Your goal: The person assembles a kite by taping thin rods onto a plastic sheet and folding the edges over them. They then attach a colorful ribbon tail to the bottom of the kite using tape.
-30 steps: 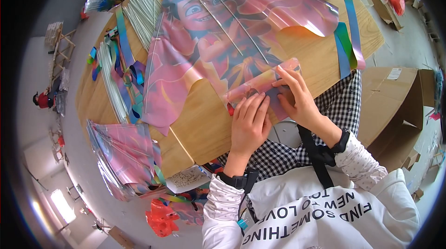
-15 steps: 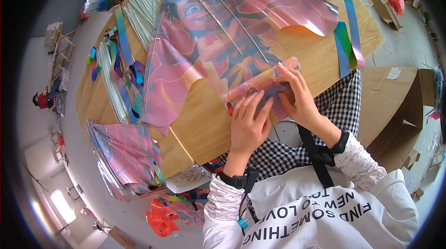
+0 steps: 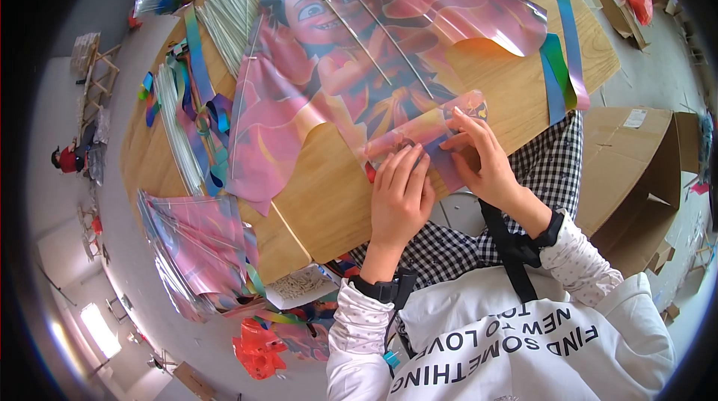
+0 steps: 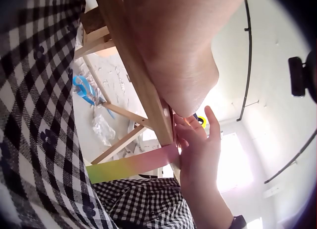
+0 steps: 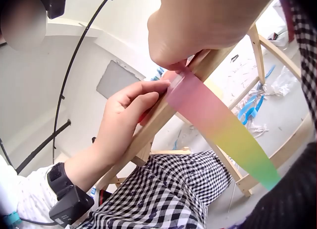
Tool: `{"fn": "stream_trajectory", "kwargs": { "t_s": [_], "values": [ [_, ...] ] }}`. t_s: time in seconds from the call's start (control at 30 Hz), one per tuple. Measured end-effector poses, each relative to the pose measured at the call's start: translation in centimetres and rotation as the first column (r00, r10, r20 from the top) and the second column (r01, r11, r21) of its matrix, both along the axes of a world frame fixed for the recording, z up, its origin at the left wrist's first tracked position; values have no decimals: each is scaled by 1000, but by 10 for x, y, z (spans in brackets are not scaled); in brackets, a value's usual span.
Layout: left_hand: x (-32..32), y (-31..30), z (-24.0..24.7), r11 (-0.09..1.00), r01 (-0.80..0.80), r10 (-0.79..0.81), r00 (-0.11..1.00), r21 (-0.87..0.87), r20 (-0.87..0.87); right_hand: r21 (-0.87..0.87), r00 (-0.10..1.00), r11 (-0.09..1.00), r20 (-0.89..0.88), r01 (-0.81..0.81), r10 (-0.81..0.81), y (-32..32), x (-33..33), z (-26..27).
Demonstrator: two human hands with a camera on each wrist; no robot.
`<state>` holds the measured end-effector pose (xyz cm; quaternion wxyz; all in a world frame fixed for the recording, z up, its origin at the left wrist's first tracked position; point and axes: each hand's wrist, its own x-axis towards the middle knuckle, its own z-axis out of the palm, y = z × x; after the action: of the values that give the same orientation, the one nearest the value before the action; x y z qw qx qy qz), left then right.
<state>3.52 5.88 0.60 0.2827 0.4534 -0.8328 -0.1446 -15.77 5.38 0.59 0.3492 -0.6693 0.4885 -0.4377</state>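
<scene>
A large translucent kite printed with a cartoon figure lies on the wooden table, its near end curled into a roll. At the roll's left part rest the fairly straight fingers of my left hand. My right hand touches the right part with extended fingers, its thumb lower down. Between the hands lies a ribbon, hanging below the table edge, pink to yellow to green. In the right wrist view, the left thumb and index fingertips come close to the ribbon's upper end.
White rods and coloured ribbons lie on the table's left side. More ribbons hang over the right edge. A folded kite and a white box sit at lower left. A cardboard box stands right.
My right fingers have shifted slightly down the roll, showing more of its right end. My left fingers have drawn closer together. The kite stays in place.
</scene>
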Motion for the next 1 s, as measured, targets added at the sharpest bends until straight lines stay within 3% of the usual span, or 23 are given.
{"fn": "stream_trajectory", "kwargs": {
  "t_s": [0.33, 0.53, 0.63, 1.0],
  "values": [
    [0, 1, -1, 1000, -17, 17, 999, -4, -42, -68, 997, 998, -73, -16, 11, 1, 0, -1],
    [0, 1, -1, 1000, -17, 17, 999, -13, -44, -153, 970, 987, -232, 42, -77, 0, -20, -3],
    [0, 1, -1, 1000, -20, 19, 999, -20, -50, -114, 983, 991, -158, 72, -89, 0, -30, -6],
    [3, 1, 0, 1000, 28, -28, 1000, -15, -4, -159, 976, 986, -219, -44, 9, 5, -11, -3]
  ]
}}
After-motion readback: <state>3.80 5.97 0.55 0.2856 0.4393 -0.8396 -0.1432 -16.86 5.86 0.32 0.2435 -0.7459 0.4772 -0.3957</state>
